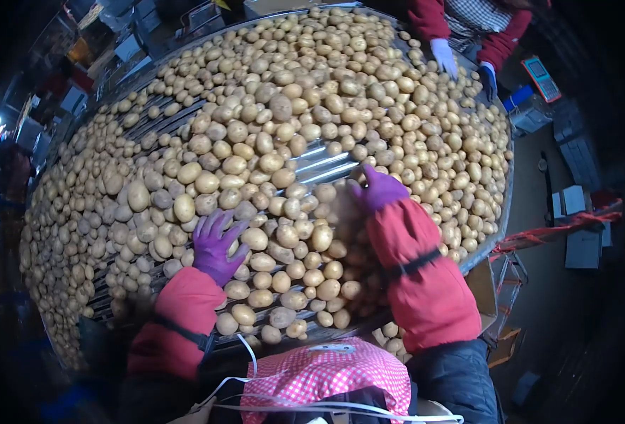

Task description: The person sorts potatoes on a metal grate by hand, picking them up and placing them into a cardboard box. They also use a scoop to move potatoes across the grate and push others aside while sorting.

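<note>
Many loose potatoes (281, 107) cover a slatted metal table (324, 167), whose bars show through a gap near the middle. My left hand (217, 244), in a purple glove, rests on potatoes left of centre with its fingers spread and nothing held. In a matching glove, my right hand (381, 189) is at the right edge of the bare bars. Its fingers are bent down beside the potatoes, and whatever lies under them is hidden.
Across the table at the upper right, a co-worker's gloved hands (445, 59) touch the potatoes. A teal and orange device (541, 78) is beyond the right edge. Boxes (583, 249) stand on the floor at the right. Red strapping (553, 229) runs by the table's right corner.
</note>
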A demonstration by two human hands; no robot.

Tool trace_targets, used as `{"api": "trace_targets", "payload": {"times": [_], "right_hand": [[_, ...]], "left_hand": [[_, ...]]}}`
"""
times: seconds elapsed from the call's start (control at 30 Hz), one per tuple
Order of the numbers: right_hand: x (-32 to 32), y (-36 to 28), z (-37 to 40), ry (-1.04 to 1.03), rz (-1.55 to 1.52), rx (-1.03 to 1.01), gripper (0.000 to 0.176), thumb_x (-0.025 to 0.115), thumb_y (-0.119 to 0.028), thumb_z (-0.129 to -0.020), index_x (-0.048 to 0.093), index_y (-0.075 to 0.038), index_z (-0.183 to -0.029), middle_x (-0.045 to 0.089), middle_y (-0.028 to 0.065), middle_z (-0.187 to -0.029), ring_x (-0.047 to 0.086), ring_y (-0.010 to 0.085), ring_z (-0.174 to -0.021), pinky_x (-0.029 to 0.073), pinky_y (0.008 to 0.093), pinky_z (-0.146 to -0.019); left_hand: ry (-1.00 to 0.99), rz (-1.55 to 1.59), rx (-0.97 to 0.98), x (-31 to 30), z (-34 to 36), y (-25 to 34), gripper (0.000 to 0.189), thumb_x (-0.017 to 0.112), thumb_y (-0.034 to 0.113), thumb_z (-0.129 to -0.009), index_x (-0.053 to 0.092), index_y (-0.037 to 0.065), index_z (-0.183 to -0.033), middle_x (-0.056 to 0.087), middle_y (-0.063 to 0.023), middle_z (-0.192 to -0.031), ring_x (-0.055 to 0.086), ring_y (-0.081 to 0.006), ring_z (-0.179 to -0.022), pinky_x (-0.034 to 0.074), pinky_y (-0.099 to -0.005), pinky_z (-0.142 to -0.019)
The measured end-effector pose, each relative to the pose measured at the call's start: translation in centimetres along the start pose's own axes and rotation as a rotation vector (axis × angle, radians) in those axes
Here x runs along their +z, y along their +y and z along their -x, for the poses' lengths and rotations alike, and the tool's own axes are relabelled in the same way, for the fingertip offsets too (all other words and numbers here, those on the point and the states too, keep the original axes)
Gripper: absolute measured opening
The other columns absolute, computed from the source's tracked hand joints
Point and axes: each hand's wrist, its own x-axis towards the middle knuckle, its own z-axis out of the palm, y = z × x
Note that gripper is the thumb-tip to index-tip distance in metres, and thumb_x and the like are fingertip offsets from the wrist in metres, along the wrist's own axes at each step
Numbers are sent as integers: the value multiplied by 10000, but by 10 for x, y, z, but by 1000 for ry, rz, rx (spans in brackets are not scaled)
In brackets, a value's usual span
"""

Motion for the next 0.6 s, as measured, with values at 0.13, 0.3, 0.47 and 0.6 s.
{"api": "trace_targets", "payload": {"times": [0.13, 0.3, 0.47, 0.6], "right_hand": [[2, 6, -48, -76, -232, 26, 486, 655, -378, -867, 591, -130, -1280, 686, 190, -1087, 657, 338, -1038, 509, 418, -919], [18, 70, -25, 460, -525, 28, 436, 702, -247, -812, 638, -109, -1220, 651, 174, -1202, 627, 330, -1112, 489, 397, -972], [33, 114, 93, 799, -60, -115, 559, 771, -294, -736, 626, -135, -1252, 579, 240, -1292, 582, 410, -1145, 475, 480, -971], [47, 131, 182, 480, -58, -187, 656, 791, -354, -686, 618, -191, -1298, 391, 270, -1477, 461, 453, -1277, 429, 535, -1012]], "left_hand": [[-19, 39, -28, -1, 1, -1, 507, 736, 326, -772, 637, 219, -1258, 512, -101, -1359, 434, -345, -1295, 308, -546, -1078], [-27, 17, -27, -1, 1, 2, 517, 732, 330, -780, 627, 219, -1274, 503, -98, -1374, 427, -345, -1303, 293, -540, -1091], [-40, 63, 22, -8, -1, 13, 515, 740, 339, -775, 627, 256, -1271, 462, -105, -1419, 406, -371, -1316, 299, -560, -1085], [-265, 325, 374, -10, -19, 50, 555, 792, 366, -708, 644, 249, -1230, 383, -128, -1505, 335, -442, -1371, 273, -625, -1090]]}}
